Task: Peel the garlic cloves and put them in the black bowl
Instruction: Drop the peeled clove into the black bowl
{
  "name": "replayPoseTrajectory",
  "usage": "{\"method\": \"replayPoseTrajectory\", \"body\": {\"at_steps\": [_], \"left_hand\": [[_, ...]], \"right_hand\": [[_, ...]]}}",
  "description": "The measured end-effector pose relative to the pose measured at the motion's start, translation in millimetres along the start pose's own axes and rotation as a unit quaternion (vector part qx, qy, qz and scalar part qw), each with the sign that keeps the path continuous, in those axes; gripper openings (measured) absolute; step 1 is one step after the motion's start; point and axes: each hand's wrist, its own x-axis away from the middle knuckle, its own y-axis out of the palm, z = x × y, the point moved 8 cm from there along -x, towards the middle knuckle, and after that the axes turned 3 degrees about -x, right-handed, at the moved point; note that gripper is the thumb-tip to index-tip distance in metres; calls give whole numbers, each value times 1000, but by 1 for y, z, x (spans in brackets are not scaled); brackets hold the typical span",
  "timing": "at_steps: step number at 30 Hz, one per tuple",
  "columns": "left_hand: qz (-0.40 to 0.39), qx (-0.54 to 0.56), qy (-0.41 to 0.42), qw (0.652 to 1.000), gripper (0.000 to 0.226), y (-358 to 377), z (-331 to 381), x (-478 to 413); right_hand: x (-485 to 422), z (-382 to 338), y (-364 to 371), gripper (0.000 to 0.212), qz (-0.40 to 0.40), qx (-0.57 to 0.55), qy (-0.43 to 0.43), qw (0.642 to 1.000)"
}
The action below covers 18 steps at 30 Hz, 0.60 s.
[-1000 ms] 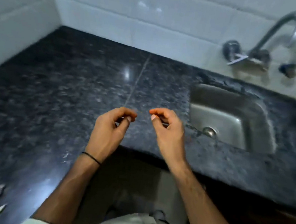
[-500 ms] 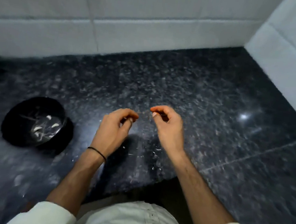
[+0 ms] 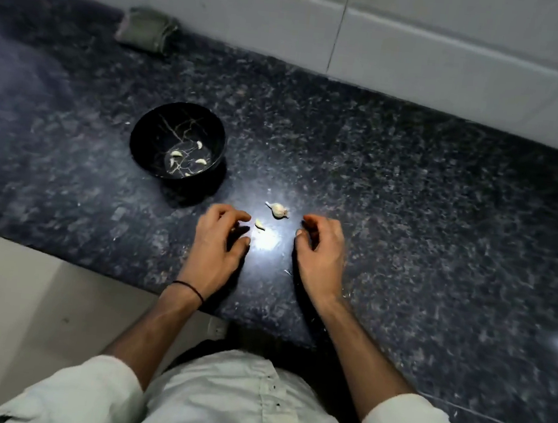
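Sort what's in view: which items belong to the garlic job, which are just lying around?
Job: black bowl, cloves inside it, garlic bulb, loose clove beside the bulb.
Lying about: folded cloth by the wall, band on the left wrist.

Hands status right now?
Left hand: open, loosely curled, holding nothing.
Right hand: open, loosely curled, holding nothing.

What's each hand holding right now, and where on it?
Nothing visible in either. The left hand and right hand have loosely curled fingers; the loose clove and garlic bulb lie untouched on the counter between them.
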Motion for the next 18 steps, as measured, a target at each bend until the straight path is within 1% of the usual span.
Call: {"method": "replayPoseTrajectory", "body": {"at_steps": [2, 3, 6, 8, 10, 12, 13, 15, 18], "left_hand": [[6, -63, 14, 998, 36, 8, -4, -7], [5, -77, 15, 997, 35, 12, -6, -13], [26, -90, 26, 995, 18, 18, -1, -22], [33, -117, 38, 992, 7, 18, 5, -24], [27, -146, 43, 988, 3, 19, 7, -28], [40, -129, 28, 990, 7, 13, 7, -34], [61, -108, 13, 992, 9, 5, 8, -37], [129, -71, -9, 989, 9, -21, 11, -40], [221, -62, -20, 973, 7, -65, 10, -43]], "right_hand": [[3, -1, 2, 26, 3, 18, -12, 1000], [4, -1, 2, 26, 2, 30, -21, 999], [8, -4, 2, 25, -1, 74, -62, 995], [9, -4, 2, 25, 0, 86, -72, 994], [8, -3, 3, 25, -3, 95, -65, 993], [8, -3, 3, 26, -4, 101, -65, 993], [8, -3, 3, 26, -1, 102, -68, 992], [8, -5, 3, 25, 0, 101, -73, 992], [4, -10, 10, 24, -18, 110, -77, 991]]}}
